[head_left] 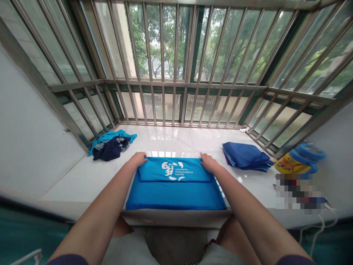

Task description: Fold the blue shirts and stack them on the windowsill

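A bright blue T-shirt (176,191) with white lettering lies folded on the white window sill (171,138) right in front of me. Its far part is folded back over the rest, so the print shows upside down. My left hand (138,159) rests on the far left corner of that fold, fingers curled down on the cloth. My right hand (209,162) rests on the far right corner in the same way. Both forearms reach forward along the shirt's two sides.
A loose heap of blue and dark clothes (111,144) lies at the sill's far left. A stack of folded dark blue garments (246,156) sits at the right. Yellow and blue objects (300,160) stand at the far right. Metal window bars (176,73) close off the back.
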Motion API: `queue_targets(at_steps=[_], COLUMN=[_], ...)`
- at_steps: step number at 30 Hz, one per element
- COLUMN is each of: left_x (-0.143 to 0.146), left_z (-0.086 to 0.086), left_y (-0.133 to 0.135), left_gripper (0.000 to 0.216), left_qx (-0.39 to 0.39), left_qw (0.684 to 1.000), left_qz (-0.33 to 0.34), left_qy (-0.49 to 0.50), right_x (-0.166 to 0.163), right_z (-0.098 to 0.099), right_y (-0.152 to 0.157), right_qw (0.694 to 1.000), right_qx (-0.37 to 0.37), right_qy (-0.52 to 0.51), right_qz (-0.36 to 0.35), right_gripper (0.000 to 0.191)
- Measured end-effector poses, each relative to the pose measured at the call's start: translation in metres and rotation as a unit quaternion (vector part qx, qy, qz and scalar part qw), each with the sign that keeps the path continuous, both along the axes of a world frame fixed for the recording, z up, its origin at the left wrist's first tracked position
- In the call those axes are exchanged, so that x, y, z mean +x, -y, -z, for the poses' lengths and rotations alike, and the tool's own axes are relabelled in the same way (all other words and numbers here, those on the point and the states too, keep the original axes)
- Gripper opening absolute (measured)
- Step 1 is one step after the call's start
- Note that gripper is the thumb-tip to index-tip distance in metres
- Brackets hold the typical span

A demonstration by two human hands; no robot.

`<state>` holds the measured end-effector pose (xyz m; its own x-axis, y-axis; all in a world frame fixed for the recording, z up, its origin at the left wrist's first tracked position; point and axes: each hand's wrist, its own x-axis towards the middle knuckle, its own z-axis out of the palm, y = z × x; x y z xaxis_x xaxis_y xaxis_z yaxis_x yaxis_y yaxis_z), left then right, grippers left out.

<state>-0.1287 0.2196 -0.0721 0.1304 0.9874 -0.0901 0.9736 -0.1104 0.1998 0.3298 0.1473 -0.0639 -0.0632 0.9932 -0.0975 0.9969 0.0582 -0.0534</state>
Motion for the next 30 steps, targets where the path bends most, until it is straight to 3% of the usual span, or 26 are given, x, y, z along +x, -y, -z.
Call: queue_targets(at_steps=[4,9,13,16,18,21,26,28,30], left_x=[0.001,0.002,-0.002,-0.010,-0.018,-0.036,-0.068,-0.077,-0.080], left_z=[-0.008,-0.035,-0.057,-0.056,-0.044,-0.009,0.061,0.077,0.082], left_y=[-0.004,0.008,0.035,0.072,0.104,0.155,0.226,0.245,0.256], left_gripper=[0.012,0.022,0.022,0.021,0.022,0.026,0.029,0.032,0.036], left_qx=[0.015,0.082,0.130,0.169,0.199,0.215,0.166,0.143,0.134], left_qw=[1.000,0.995,0.988,0.978,0.968,0.957,0.970,0.979,0.983], left_qz=[0.005,-0.013,-0.018,-0.006,-0.001,-0.005,0.058,0.075,0.074], left_qy=[0.017,0.058,0.085,0.121,0.155,0.194,0.170,0.127,0.096], right_x=[0.003,0.005,0.006,0.010,0.016,0.027,0.034,0.030,0.024], right_z=[-0.002,-0.025,-0.042,-0.041,-0.030,0.002,0.062,0.073,0.075], right_y=[-0.008,-0.002,0.027,0.062,0.091,0.137,0.212,0.235,0.249], right_qw=[1.000,0.997,0.989,0.981,0.971,0.958,0.974,0.978,0.977], right_qx=[-0.005,0.067,0.139,0.180,0.212,0.241,0.171,0.162,0.170], right_qy=[-0.002,-0.023,-0.045,-0.071,-0.101,-0.138,-0.107,-0.096,-0.096], right_qz=[-0.019,-0.021,-0.009,-0.015,-0.036,-0.075,-0.105,-0.094,-0.081], right_gripper=[0.033,0.027,0.037,0.037,0.037,0.038,0.040,0.038,0.040])
